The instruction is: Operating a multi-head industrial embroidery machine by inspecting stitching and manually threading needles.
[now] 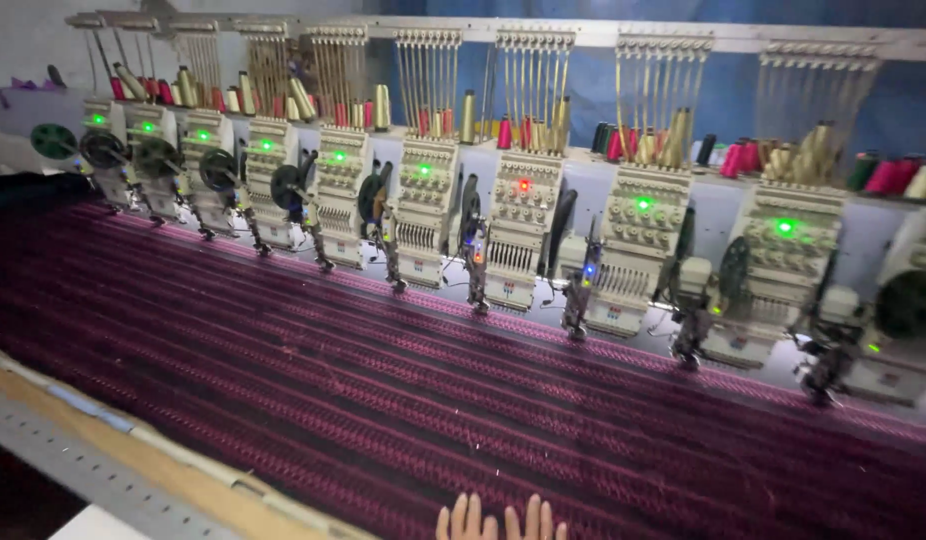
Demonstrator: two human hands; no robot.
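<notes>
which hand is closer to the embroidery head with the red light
Right, though only slightly. Both hands lie flat on the maroon fabric at the bottom edge, left hand beside right hand; the red-lit head stands far beyond them.

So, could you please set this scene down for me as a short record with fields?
Setting: multi-head embroidery machine with a row of stitching heads
Fabric: dark purple cloth, stretched flat under the heads
Indicator lights: mostly green, one head red
Thread: cones on the rack above the heads
Hands: fingertips at the bottom edge, resting on the cloth; which hand is which cannot be told
Frame edge: tan border strip at lower left
</notes>
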